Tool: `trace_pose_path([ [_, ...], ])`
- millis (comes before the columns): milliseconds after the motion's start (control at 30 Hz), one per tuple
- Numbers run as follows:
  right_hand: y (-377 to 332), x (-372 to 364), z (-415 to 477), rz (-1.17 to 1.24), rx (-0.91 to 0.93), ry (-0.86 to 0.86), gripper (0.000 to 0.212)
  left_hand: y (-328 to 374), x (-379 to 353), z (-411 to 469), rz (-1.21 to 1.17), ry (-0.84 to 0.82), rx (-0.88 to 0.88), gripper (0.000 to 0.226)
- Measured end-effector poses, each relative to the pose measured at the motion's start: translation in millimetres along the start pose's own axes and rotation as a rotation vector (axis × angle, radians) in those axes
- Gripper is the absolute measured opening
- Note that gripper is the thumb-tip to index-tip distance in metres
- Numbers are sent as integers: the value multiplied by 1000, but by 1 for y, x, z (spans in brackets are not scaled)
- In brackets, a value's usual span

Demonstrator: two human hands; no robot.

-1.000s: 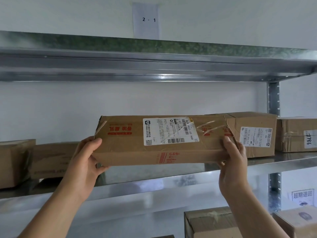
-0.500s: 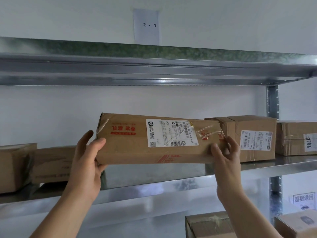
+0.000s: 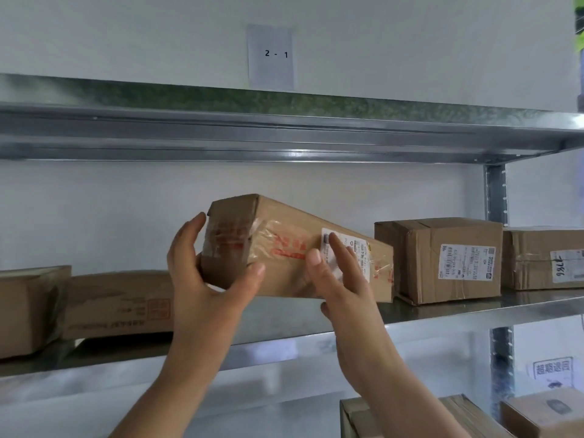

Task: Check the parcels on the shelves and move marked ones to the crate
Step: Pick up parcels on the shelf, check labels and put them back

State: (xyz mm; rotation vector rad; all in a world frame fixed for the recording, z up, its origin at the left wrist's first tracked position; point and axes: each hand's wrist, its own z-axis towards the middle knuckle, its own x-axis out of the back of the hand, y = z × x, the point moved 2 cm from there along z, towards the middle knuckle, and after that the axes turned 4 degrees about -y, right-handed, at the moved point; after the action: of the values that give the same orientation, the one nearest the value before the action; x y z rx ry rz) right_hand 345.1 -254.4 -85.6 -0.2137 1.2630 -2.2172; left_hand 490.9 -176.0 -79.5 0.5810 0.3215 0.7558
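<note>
Brown cardboard, long and narrow: the parcel (image 3: 281, 238) is tilted over the metal shelf (image 3: 448, 311), with its near end raised and its far end just beside a square box (image 3: 420, 248). The left hand (image 3: 202, 279) grips the near end, fingers and thumb curled round it. The right hand (image 3: 343, 282) lies on the front face with straight fingers, partly covering the white label (image 3: 362, 260).

Glowing softly and evenly, bright throughout.
Glinting along the upper shelf (image 3: 294, 151) edge, blurring around the right hand (image 3: 341, 284), bowing straight lines near frame edges.
</note>
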Motion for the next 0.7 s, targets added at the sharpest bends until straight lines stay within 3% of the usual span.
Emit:
trace_pose_path([
  [100, -7, -5, -3, 106, 20, -24, 134, 7, -5, -6, 68, -59, -61, 98],
  [200, -10, -8, -6, 105, 71, -19, 139, 17, -15, -11, 55, -110, -120, 107],
  [267, -12, -7, -6, 96, 95, -6, 131, 17, -18, -12, 29, -147, -118, 111],
  [400, -16, -2, -5, 106, 110, -24, 72, 12, -20, -12, -94, -220, -58, 101],
  [467, -14, 1, -5, 121, 103, -13, 58, 11, -22, -11, -174, -219, -63, 93],
  [567, -14, 5, -4, 165, 95, 10, 48, 10, -22, -10, -245, -217, -81, 79],
  [700, -18, 8, -4, 219, 80, 23, 59, 10, -25, -10, -319, -234, -87, 61],
])
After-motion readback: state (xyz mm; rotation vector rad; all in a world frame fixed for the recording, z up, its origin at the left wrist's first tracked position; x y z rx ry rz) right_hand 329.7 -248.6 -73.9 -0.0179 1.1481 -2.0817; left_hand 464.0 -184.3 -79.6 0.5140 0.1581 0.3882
